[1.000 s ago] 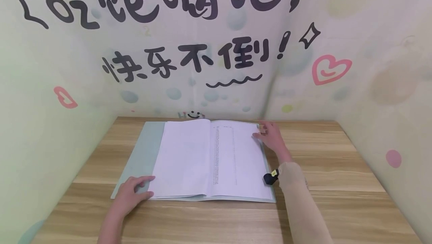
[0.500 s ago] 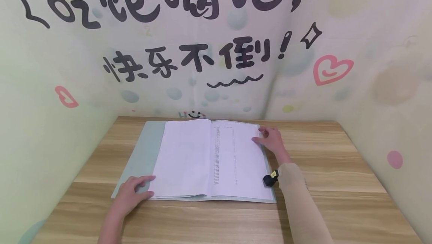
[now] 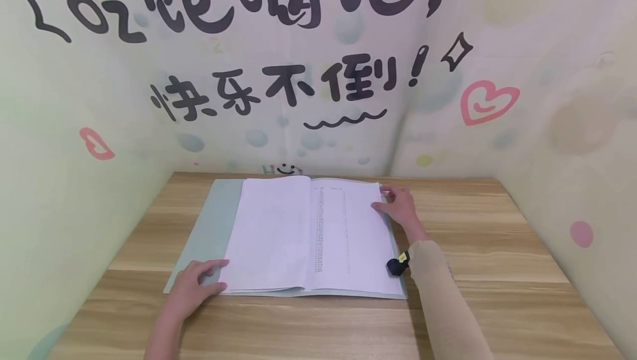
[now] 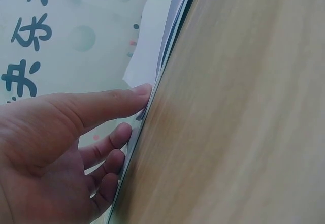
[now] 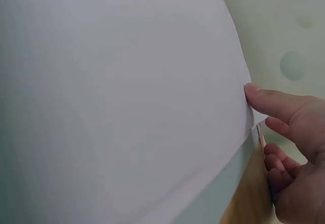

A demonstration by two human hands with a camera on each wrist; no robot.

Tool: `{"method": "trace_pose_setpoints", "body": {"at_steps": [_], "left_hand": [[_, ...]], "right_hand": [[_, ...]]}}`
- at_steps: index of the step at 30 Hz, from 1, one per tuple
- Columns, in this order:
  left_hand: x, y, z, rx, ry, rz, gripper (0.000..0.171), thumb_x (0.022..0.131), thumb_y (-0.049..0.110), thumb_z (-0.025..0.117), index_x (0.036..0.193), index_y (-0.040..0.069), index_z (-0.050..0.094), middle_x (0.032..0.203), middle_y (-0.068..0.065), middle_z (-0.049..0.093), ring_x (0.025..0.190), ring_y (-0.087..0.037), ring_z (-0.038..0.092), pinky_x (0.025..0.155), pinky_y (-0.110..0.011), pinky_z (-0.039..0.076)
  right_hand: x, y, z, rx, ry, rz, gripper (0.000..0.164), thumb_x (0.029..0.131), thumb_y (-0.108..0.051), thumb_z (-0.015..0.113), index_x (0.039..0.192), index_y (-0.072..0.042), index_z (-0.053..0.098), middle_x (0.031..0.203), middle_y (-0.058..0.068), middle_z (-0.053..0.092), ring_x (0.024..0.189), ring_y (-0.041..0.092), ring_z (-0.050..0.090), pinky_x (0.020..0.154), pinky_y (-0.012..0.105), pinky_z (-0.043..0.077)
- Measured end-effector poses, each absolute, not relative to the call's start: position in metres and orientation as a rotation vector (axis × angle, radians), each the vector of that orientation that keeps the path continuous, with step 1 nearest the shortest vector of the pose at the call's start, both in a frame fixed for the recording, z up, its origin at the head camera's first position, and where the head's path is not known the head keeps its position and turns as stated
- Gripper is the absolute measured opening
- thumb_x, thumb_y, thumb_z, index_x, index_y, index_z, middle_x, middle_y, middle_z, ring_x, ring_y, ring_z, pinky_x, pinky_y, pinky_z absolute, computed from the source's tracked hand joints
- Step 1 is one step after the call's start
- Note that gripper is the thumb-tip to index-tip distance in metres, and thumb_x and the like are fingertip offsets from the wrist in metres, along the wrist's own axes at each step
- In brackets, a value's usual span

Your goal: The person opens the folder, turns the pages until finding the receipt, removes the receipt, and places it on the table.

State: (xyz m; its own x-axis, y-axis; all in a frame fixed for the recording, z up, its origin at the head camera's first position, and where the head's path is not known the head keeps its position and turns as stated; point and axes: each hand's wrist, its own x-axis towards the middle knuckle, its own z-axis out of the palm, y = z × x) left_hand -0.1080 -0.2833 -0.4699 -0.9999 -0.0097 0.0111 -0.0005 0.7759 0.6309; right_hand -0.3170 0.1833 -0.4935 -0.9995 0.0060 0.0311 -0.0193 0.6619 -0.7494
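A pale blue-green folder (image 3: 205, 222) lies spread on the wooden table, with white sheets inside. The left-hand page (image 3: 269, 233) looks blank; the right-hand page (image 3: 365, 238) carries narrow columns of print. At the folder's lower left, my left hand (image 3: 191, 285) rests on the cover, its thumb (image 4: 134, 98) and fingertips at the edge of the sheets. My right hand (image 3: 402, 205) is at the upper right corner of the right-hand page. In the right wrist view my right thumb (image 5: 264, 98) lies on that page's corner, fingers behind, pinching it; the page lifts slightly there.
The wooden table (image 3: 497, 271) runs out in front of the folder and to both sides. A wall (image 3: 239, 144) with black lettering stands close behind the folder. A small black device (image 3: 396, 266) sits at my right wrist, over the folder's right edge.
My right thumb and fingers have shifted very slightly at the page corner. The left hand and the folder stay where they were.
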Motion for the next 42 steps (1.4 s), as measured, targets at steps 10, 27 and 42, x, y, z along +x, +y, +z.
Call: {"method": "trace_pose_setpoints", "body": {"at_steps": [10,27,42], "left_hand": [[-0.109,-0.284,-0.471,0.006,-2.957,-1.033,0.046,0.077,0.019,0.082,0.121,0.013,0.071,0.098,-0.007,0.061,0.089,-0.017,0.047,0.076,-0.029,0.037],[-0.108,-0.285,-0.472,0.001,-2.954,-1.016,0.045,0.077,0.019,0.082,0.120,0.014,0.071,0.097,-0.007,0.062,0.090,-0.017,0.049,0.077,-0.030,0.037],[-0.109,-0.286,-0.474,0.040,-2.961,-1.033,0.046,0.077,0.021,0.082,0.121,0.016,0.071,0.098,-0.006,0.061,0.090,-0.017,0.048,0.077,-0.029,0.036]], "right_hand": [[-0.321,0.187,-0.493,0.095,-2.767,1.428,0.056,0.088,-0.013,0.073,0.139,-0.008,0.053,0.116,0.019,0.062,0.107,0.031,0.056,0.089,0.038,0.050],[-0.324,0.188,-0.483,0.362,-2.647,1.468,0.054,0.085,0.004,0.069,0.137,-0.007,0.055,0.103,0.021,0.064,0.091,0.027,0.063,0.073,0.019,0.050],[-0.328,0.196,-0.453,0.571,-2.765,1.195,0.051,0.089,-0.002,0.067,0.138,-0.003,0.051,0.106,0.020,0.066,0.096,0.031,0.065,0.084,0.041,0.055]]}}
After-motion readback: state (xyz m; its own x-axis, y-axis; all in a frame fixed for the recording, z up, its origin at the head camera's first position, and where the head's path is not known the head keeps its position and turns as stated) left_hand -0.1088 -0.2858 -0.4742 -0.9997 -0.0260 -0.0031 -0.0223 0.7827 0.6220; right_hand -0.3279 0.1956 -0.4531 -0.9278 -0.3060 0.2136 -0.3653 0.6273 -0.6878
